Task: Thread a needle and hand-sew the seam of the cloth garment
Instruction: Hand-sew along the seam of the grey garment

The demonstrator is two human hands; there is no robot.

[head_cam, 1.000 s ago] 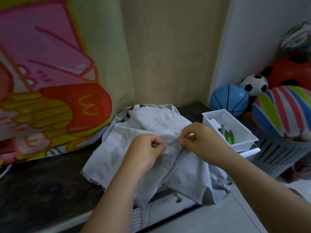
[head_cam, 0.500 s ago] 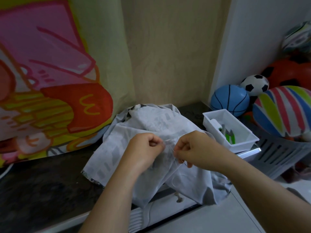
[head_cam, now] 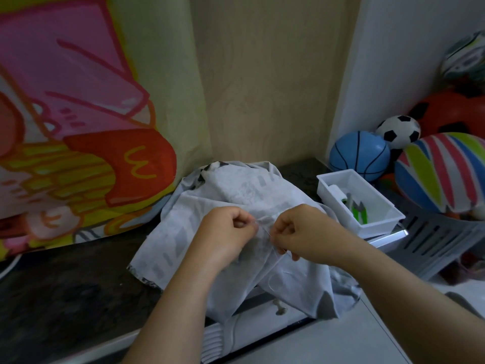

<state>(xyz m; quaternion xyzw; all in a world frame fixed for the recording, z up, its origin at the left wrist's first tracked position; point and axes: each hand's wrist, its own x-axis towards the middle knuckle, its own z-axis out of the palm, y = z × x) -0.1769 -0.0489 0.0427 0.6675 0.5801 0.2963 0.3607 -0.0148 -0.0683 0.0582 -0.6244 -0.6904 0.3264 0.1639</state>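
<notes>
**Right hand (head_cam: 301,231) lower, thread (head_cam: 265,230) drawn out**

Since a second ago the right hand has dropped from the fold and drawn away from the left hand (head_cam: 228,229), so a thin line now shows between them. The left hand has barely shifted.

The cloth (head_cam: 236,190) lies bunched on the dark surface (head_cam: 65,285), its lower part hanging over the front edge above a drawer knob (head_cam: 280,310). Left fingers are curled and pinch a fold of cloth. Right fingers are curled and pinch the thin line, which slants from the fold down under the right hand.

A white tray (head_cam: 388,222) stands just right of the cloth, holding green snips (head_cam: 358,214). Behind it are a blue ball (head_cam: 359,156), a football (head_cam: 397,128) and a striped ball (head_cam: 443,174) in a grey basket (head_cam: 441,240). A bright poster (head_cam: 78,127) leans at the left.

Both fingertips are turned away and the seam is hidden between the hands. Whether the line is needle or thread is too fine to tell. Other items in the tray are unclear.
</notes>
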